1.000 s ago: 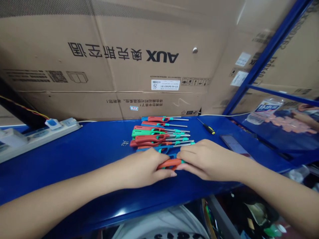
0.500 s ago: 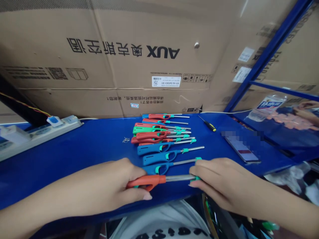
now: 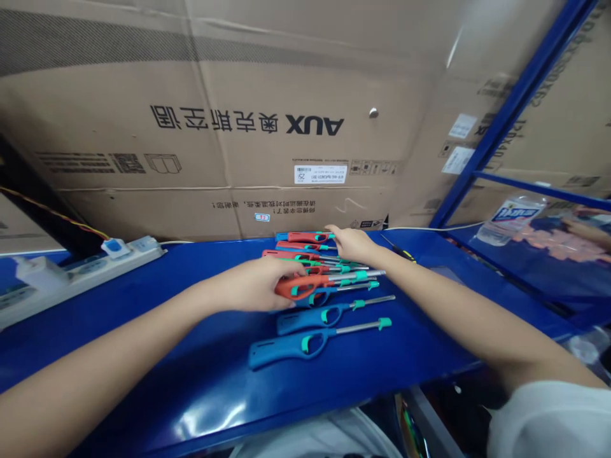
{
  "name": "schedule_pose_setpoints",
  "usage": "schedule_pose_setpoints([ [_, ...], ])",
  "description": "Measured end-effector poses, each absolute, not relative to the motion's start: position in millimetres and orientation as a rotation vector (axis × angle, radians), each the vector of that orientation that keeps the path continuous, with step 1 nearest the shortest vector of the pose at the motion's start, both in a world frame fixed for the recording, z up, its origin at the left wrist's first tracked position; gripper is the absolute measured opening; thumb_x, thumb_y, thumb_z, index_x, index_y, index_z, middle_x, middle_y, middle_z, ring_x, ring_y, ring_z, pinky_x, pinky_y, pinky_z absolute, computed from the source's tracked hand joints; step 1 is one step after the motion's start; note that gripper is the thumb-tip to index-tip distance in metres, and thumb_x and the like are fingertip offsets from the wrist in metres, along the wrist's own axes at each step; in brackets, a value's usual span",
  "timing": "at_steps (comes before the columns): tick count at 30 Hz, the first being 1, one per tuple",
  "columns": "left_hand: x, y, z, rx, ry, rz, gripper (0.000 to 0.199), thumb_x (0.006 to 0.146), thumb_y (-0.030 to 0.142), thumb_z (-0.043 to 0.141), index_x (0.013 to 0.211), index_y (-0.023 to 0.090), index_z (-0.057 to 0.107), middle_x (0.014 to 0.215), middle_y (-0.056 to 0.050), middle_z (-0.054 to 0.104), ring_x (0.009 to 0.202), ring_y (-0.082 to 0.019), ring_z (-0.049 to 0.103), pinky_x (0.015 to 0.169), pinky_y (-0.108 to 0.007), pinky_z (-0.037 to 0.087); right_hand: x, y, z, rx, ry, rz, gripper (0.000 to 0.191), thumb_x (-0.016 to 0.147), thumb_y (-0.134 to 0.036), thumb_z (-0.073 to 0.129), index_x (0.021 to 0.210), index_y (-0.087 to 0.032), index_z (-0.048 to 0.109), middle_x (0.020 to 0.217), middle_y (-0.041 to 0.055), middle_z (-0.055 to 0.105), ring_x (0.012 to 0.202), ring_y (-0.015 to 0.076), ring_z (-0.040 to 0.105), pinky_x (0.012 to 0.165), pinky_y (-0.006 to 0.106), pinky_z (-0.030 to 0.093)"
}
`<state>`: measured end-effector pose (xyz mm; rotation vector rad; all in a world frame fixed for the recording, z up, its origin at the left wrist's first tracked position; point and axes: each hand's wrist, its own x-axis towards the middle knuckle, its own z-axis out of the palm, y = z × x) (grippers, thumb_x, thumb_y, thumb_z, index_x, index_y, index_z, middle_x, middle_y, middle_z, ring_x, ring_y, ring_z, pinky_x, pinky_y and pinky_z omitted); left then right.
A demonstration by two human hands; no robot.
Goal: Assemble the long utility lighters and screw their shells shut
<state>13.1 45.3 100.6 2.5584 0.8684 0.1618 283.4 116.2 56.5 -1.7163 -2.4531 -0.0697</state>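
My left hand (image 3: 252, 285) is closed round the handle of an orange-red gas lighter (image 3: 303, 286), held over the row with its metal tube pointing right. At the back of the row, my right hand (image 3: 354, 245) has its fingers closed at the tube end of a red gas lighter (image 3: 296, 237); its fingertips are partly hidden. Between the hands lie several more red, green and blue lighters, partly covered by my left hand. Nearer me rest a blue gas lighter (image 3: 298, 320) and the front blue gas lighter (image 3: 279, 348), with turquoise triggers and sliders on their tubes.
A power strip (image 3: 90, 280) lies on the blue table (image 3: 191, 381) at left. Cardboard (image 3: 238, 146) stands behind. A screwdriver (image 3: 405, 255) lies beyond my right forearm. Past the blue frame (image 3: 458, 191) are a plastic bottle (image 3: 510, 216) and part of another person's arm (image 3: 592, 232).
My left hand has carried the orange-red lighter away from me, over the row. My right hand has left its tip and reached to the back lighters. The view has tilted up slightly.
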Motion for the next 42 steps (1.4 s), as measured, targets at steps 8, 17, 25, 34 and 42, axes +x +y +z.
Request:
schedule_pose_setpoints([
  [8,11,102,75,2.482,0.956,0.47,0.048,0.079,0.044,0.071,0.118,0.016,0.068,0.103,-0.005,0.073,0.09,-0.022,0.065,0.077,-0.029,0.047,273,151,40,-1.742,-2.48,0.173,0.029,0.088,-0.027,0.066,0.116,-0.02,0.059,0.098,0.0061,0.07,0.082,0.0186,0.066,0.07,0.027,0.049],
  [17,14,121,70,2.466,0.918,0.55,0.061,0.085,0.053,0.067,0.132,0.015,0.061,0.118,-0.009,0.071,0.098,-0.023,0.065,0.084,-0.031,0.048,303,145,62,-1.66,-2.251,0.115,0.026,0.093,-0.024,0.057,0.117,-0.015,0.057,0.1,0.0111,0.068,0.081,0.0195,0.061,0.073,0.029,0.046],
  [25,15,133,63,2.561,0.736,0.352,0.053,0.094,0.042,0.059,0.142,0.02,0.054,0.124,-0.009,0.069,0.103,-0.023,0.065,0.084,-0.028,0.047,348,125,70,-1.637,-1.94,0.07,0.03,0.096,-0.038,0.049,0.09,-0.016,0.069,0.089,0.0099,0.07,0.08,0.0214,0.062,0.072,0.031,0.045],
  [34,17,134,57,2.638,0.874,0.766,0.057,0.095,0.038,0.049,0.147,0.015,0.045,0.136,-0.016,0.058,0.124,-0.027,0.057,0.107,-0.041,0.044,345,95,66,-1.531,-1.947,0.217,0.019,0.091,-0.034,0.057,0.098,-0.017,0.062,0.084,0.0058,0.068,0.071,0.0174,0.059,0.067,0.029,0.047],
  [42,36,67,92,3.026,0.779,0.459,0.043,0.089,0.048,0.063,0.123,0.021,0.063,0.12,-0.012,0.068,0.111,-0.031,0.062,0.098,-0.043,0.046,282,12,86,-1.327,-2.506,0.002,0.022,0.1,-0.029,0.049,0.105,-0.016,0.066,0.104,0.0114,0.071,0.094,0.0227,0.065,0.079,0.032,0.046],
])
